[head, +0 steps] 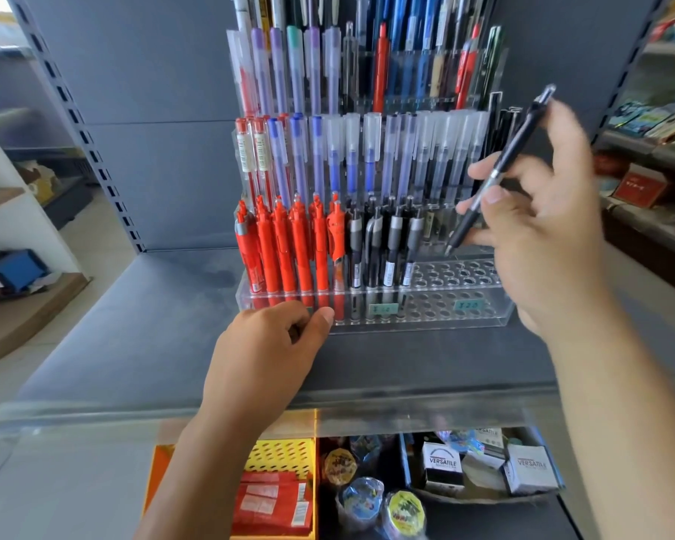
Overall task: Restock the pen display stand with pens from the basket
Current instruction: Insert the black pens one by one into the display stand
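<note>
Pens fill most of the clear acrylic pen display stand point(425, 319), which sits on the grey shelf point(133, 325). In its bottom tier the red pens point(289, 251) are packed into the left section, and a smaller group of black-and-grey pens point(382, 247) stands in the middle. To the right of those, a whole block of empty holes point(456, 272) is still waiting behind the price label point(470, 304).

The right hand point(542, 235) pinches a black pen point(499, 169) between thumb and fingers. The pen is tilted, tip down, and hangs in the air just above the empty section, not yet in any hole.

The left hand point(266, 344) is down at the stand's front left, thumb tip against the front wall and fingers curled under. It looks like it is bracing the stand, but I cannot tell whether those fingers hold anything.

I'd judge the job partly done: the red side looks full and the black row has been started, with many holes left to fill.

Below the shelf edge a yellow perforated basket point(281, 454) shows, with red packs in front of it. Whether that is the supply basket is unclear from here.
</note>
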Demonstrator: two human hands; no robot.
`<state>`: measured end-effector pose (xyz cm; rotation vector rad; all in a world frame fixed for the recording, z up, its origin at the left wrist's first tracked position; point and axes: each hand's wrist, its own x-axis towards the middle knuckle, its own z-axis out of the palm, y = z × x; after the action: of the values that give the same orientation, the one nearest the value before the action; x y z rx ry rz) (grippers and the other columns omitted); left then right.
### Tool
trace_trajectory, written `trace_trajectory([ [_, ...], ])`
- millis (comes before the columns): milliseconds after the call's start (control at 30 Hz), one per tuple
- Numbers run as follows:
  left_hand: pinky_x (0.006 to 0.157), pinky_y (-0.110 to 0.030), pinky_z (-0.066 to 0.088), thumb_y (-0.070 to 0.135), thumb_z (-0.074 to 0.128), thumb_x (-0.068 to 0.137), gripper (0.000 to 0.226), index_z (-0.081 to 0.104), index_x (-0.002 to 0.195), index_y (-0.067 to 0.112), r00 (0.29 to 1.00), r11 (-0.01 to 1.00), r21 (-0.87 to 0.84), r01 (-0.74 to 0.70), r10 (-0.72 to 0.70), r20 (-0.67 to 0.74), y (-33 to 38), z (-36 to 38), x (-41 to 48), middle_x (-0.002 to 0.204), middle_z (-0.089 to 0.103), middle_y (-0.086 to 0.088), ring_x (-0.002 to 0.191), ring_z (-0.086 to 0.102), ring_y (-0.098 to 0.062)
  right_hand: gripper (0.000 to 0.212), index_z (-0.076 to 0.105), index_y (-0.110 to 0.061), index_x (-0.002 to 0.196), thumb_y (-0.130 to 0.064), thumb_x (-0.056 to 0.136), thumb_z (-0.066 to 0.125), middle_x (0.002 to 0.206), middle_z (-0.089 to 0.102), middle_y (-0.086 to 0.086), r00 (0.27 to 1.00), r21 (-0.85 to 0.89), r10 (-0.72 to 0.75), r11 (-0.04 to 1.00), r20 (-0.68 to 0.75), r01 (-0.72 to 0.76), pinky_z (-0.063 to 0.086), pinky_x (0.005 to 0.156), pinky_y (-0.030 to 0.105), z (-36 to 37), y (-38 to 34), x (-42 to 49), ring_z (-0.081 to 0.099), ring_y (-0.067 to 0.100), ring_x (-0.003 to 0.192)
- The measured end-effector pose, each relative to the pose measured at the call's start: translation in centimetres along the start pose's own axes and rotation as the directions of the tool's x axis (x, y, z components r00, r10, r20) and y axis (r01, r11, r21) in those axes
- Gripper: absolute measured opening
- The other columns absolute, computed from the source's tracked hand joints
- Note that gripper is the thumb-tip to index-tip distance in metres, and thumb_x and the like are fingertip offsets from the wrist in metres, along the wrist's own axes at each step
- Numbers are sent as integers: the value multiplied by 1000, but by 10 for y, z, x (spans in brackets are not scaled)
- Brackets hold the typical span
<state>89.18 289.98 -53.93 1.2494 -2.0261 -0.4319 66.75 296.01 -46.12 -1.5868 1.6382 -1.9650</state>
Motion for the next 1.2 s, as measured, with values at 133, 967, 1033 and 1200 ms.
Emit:
trace_trajectory([
  [133, 46, -24, 29, 53, 53, 91, 50, 52, 56, 18, 1000, 1000, 11, -6, 6, -2, 0, 0, 0, 45, 44, 4, 43, 40, -12, 78, 13, -42, 152, 5, 98, 46, 134, 52, 10, 998, -7, -54, 999, -26, 54, 59, 79, 51, 16, 11, -6, 64, 25, 97],
  [967, 46, -22, 30, 54, 52, 92, 48, 54, 58, 20, 1000, 999, 30, -14, 14, -2, -1, 1, 1, 47, 49, 5, 44, 45, -13, 71, 36, -48, 148, 2, 98, 45, 119, 45, -29, 973, -248, -11, 966, 232, 70, 39, 60, 17, 30, 36, -11, 49, 16, 67],
  [1033, 46, -22, 30, 54, 52, 92, 48, 54, 59, 20, 1000, 999, 33, -14, 14, -3, -1, 1, 1, 47, 49, 5, 44, 45, -13, 67, 43, -40, 147, 4, 97, 45, 104, 49, -22, 980, -284, -33, 955, 194, 88, 36, 66, 13, 30, 40, -9, 49, 11, 79],
  [1200, 46, -24, 31, 53, 52, 92, 48, 55, 59, 18, 1000, 1000, 20, -15, 15, -4, -2, 1, 0, 48, 49, 2, 44, 45, -15, 66, 45, -38, 146, 6, 96, 43, 91, 45, -14, 984, -306, -23, 949, 179, 77, 34, 67, 8, 30, 41, -10, 46, 4, 77],
])
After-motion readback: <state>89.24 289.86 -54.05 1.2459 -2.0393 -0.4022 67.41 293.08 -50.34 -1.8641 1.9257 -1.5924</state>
